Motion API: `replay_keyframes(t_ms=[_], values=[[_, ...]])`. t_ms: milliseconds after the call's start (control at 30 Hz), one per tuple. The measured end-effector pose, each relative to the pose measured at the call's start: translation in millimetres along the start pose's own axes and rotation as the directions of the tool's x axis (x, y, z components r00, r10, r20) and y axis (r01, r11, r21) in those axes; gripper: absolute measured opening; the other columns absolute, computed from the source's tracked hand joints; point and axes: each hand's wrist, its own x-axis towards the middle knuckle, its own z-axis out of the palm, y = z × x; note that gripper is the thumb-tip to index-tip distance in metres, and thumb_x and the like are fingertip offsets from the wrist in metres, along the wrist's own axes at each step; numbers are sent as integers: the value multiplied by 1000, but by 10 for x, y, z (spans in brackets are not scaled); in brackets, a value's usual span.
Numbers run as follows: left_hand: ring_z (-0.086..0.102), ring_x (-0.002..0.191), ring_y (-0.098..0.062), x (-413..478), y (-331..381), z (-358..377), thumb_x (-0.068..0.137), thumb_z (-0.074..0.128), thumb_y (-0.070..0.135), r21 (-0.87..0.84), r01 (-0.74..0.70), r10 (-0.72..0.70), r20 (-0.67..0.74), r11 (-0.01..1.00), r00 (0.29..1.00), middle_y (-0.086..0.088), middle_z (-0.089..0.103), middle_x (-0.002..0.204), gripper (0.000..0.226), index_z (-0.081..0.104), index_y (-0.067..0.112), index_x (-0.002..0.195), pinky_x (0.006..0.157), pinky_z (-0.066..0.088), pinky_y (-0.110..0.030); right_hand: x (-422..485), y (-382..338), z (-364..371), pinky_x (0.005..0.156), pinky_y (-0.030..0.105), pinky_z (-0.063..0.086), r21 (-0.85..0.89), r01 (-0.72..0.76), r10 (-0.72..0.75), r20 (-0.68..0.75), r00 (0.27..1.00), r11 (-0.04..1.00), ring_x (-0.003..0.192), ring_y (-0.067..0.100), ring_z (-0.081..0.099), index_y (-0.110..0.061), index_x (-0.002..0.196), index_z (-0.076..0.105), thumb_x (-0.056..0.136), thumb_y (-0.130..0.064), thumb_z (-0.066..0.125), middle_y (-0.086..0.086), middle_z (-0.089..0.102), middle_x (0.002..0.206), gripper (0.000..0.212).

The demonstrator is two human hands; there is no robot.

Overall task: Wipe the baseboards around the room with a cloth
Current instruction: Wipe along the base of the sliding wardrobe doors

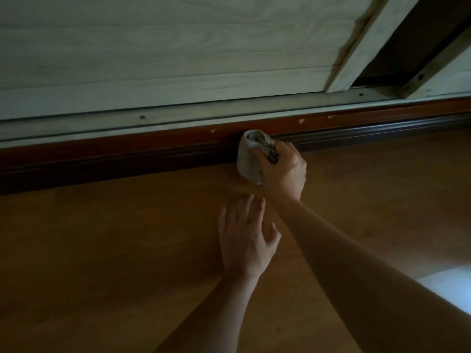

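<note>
A dark reddish-brown baseboard (127, 156) runs across the view from lower left to upper right, with small chipped spots along its top edge. My right hand (285, 171) grips a bunched grey cloth (248, 161) and holds it against the baseboard where it meets the floor. My left hand (246, 240) lies flat on the wooden floor just in front of the cloth, fingers spread and straight, holding nothing.
Above the baseboard is a metal sliding track (178, 115) with pale wood-grain wardrobe doors (153, 47). At the upper right one door stands open onto a dark gap (413, 39). Brown wooden floor (102, 250) fills the foreground; a bright patch (451, 284) lies at the right edge.
</note>
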Motion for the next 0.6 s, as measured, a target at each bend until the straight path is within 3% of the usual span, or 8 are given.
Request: replay_keyframes(t_ms=[133,267,433,600], values=[[37,144,-16,118,134,133,92,46,56,-15,-87,88,37,996,995,3,45,155,59,51,30,144,121,26,-50,111,265,-139,68,34,51,-9,-43,42,-26,999,999,87,18,62,-14,100,71,89,-43,71,-2,65,100,31],[37,143,-15,115,49,139,91,47,55,42,-111,108,52,993,993,7,44,155,58,53,32,143,121,24,-48,238,508,-339,73,42,56,-18,-83,83,-13,996,996,89,21,64,-16,103,72,88,-41,72,0,67,101,30],[38,142,-15,148,86,151,92,47,55,85,-88,82,73,993,994,7,45,154,56,54,32,143,122,23,-47,474,868,-641,69,27,40,-57,-168,165,-50,985,984,88,22,63,-10,95,70,87,-45,72,3,68,95,36],[37,144,-19,150,256,136,95,40,56,171,-31,12,113,985,993,3,43,156,58,50,30,146,120,29,-48,547,949,-647,65,30,47,10,-176,176,-14,984,984,78,18,59,-8,88,67,85,-45,74,3,66,91,38]])
